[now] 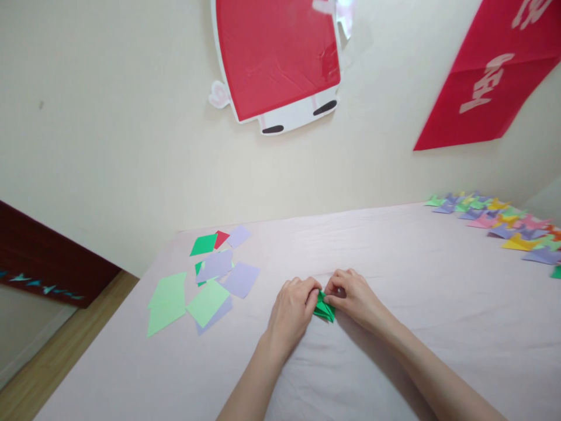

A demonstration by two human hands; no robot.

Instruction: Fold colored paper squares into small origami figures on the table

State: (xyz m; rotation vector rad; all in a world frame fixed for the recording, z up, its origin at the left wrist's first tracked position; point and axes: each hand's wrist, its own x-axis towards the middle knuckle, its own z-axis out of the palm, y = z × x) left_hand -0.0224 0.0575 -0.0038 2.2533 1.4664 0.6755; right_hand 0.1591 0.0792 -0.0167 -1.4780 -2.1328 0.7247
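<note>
Pinching a folded green paper piece (324,308) from both sides, your fingers (312,290) close on it: your left hand (291,310) grips its left edge, your right hand (353,295) its upper right corner. The piece rests on the pale pink sheet (394,362), about midway across. Loose green, lilac and red paper squares (210,280) lie scattered well to the left. Folded coloured shapes (504,225) crowd the far right, beneath a red banner (495,76).

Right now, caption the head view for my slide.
On the pink tabletop, left hand and right hand pinch a folded green paper.
</note>
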